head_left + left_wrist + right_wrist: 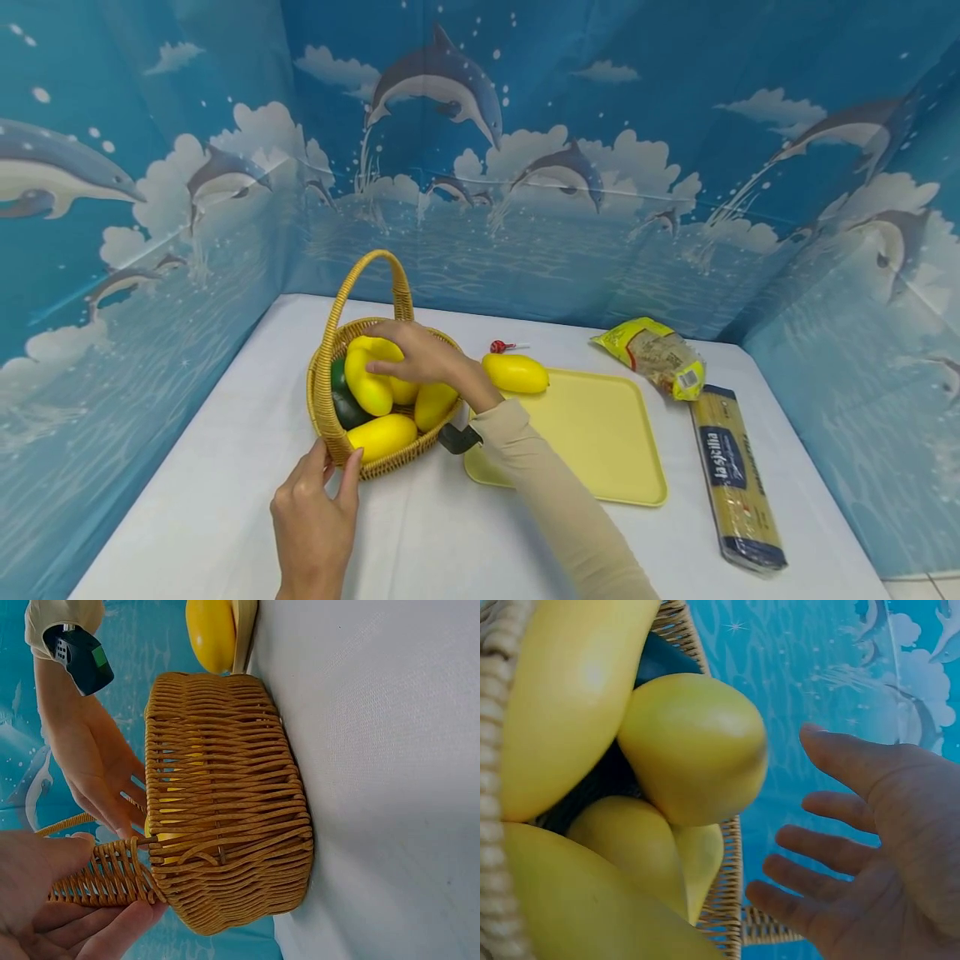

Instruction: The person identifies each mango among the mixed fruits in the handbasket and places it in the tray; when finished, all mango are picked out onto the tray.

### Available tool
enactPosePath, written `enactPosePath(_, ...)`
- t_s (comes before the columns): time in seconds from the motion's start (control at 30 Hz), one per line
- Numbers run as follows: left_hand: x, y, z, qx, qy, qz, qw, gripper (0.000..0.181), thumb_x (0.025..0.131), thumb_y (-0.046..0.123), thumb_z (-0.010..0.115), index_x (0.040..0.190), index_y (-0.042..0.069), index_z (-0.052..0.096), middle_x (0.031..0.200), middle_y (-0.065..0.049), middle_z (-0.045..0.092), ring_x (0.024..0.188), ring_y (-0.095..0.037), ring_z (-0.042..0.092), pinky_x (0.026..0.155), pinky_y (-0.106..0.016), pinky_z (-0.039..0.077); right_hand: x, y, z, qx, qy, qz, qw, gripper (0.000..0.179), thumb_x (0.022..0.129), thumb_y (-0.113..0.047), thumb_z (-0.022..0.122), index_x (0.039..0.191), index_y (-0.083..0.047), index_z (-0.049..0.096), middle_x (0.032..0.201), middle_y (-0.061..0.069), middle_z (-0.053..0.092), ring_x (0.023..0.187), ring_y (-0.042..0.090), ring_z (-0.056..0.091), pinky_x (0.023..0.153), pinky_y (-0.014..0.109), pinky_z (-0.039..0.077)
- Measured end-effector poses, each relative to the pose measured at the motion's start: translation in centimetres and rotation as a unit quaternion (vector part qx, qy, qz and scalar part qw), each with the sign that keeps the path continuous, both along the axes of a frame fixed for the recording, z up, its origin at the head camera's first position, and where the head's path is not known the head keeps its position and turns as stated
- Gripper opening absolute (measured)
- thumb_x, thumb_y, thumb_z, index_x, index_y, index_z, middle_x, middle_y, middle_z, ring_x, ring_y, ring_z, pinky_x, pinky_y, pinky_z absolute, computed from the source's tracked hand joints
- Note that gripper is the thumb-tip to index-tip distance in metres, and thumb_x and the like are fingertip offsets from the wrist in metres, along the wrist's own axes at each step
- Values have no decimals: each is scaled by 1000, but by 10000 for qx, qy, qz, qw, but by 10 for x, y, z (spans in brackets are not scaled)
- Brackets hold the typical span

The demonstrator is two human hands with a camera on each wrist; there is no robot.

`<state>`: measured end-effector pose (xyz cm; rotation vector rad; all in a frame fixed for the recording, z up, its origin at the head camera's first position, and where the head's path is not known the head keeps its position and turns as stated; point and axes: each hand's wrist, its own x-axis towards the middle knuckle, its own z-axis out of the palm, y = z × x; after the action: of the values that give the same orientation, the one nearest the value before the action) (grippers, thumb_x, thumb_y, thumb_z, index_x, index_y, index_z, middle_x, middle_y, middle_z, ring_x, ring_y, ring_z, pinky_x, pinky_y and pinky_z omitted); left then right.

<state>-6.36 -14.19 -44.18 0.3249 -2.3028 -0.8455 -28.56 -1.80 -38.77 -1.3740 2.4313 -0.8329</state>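
A wicker basket [397, 461] with a tall arched handle stands on the left of the table. It holds several yellow mangoes [382, 437] and a dark green rounded fruit [343, 400]. My left hand [315, 512] pinches the foot of the handle [101, 874] at the near side, thumb on one face and fingers on the other. Over the basket's far side is my right hand [423, 354], its fingers extended and spread. In the right wrist view, a gap shows between that hand and the uppermost mango [697, 746].
Right of the basket lies a yellow tray [600, 433], with another mango [516, 372] at its far left corner. A red lollipop [501, 346] lies behind it. Farther right are a yellow-and-clear food bag [660, 358] and a long spaghetti pack [735, 483]. Dolphin-print curtains [480, 242] enclose the table.
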Motion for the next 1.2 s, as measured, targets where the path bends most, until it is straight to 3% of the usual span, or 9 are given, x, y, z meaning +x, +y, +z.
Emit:
enactPosePath(0.27,-1,1,0,17,-28,-18,10000,42,89,8,90,119,-15,71,108,-32,77,94,-46,79,77,-51,68,2,-5,-7,225,-21,-79,9997,57,108,-26,70,157,-1,52,163,16,52,154,30,45,130,39,39)
enactPosePath(0.7,-1,2,0,9,-3,55,10000,43,88,7,91,119,-16,71,108,-33,76,94,-46,79,75,-50,68,4,-8,-16,199,-7,202,9996,53,110,-24,67,155,1,53,155,16,60,138,27,61,116,35,54)
enactPosePath(1.0,0,2,-1,-7,18,67,10000,44,88,6,91,120,-16,71,109,-33,76,94,-46,79,76,-51,68,7,-8,-17,335,-20,232,9992,68,105,-30,75,159,-1,48,159,13,57,133,23,61,109,28,53)
enactPosePath(1.2,0,2,-1,-8,-5,98,10000,44,87,7,92,119,-16,71,107,-33,76,93,-46,79,76,-51,68,9,-9,-18,399,22,226,9989,78,99,-31,83,161,-3,46,162,12,53,138,24,58,112,26,52)
